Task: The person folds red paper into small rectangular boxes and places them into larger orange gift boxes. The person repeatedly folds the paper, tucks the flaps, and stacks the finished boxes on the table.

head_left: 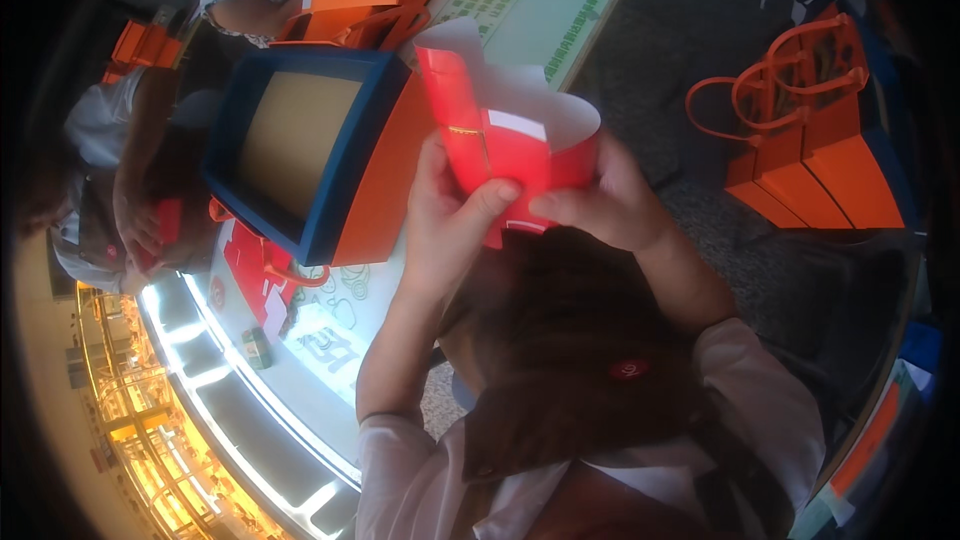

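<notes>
Between my two hands I hold a red paper box (530, 160), partly folded, with its white inside showing and a pale strip on one panel. My left hand (455, 205) grips its left side, thumb across the front. On the right side my right hand (615, 200) is wrapped round it, its thumb close to the left one. The upper edges of the card curl loosely and stand apart. Left of my hands, on the table, is an orange box with a blue rim (370, 160) and a tan inner face.
Flat red card pieces (255, 270) and a small green tin (256, 348) lie on the white table (370, 330). Orange boxes with handles (820, 165) stand at right. More orange boxes (350, 10) are piled at the far side. Co-workers (130, 150) handle red pieces at left, by a lit display case.
</notes>
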Tool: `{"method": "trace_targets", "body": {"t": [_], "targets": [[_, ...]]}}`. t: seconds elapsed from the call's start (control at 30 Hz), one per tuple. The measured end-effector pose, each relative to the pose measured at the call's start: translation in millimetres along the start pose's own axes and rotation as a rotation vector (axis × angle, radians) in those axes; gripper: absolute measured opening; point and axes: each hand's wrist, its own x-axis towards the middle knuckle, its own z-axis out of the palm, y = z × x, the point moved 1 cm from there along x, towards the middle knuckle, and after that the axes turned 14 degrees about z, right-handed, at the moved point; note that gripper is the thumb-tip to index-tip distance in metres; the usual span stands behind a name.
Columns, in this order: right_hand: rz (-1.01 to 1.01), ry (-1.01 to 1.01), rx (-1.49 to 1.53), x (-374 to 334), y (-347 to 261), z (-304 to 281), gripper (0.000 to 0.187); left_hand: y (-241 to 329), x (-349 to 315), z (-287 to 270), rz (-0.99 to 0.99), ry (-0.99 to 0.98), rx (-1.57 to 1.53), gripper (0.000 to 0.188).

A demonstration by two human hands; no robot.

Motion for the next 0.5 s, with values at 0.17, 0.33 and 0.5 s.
{"method": "trace_targets", "body": {"t": [0.17,0.33,0.5], "targets": [[-0.006,0.092,0.059,3.4,6.4,-4.3,0.069,0.2,0.7,-0.7,0.097,-0.020,0.059,0.069],[-0.025,0.066,0.070,7.3,13.0,-0.9,0.067,9.6,2.5,-2.0,-0.004,0.044,0.057,0.069],[-0.053,0.093,0.020,9.1,15.1,6.8,0.067,4.1,1.4,-9.0,0.016,0.033,0.092,0.073]]}}
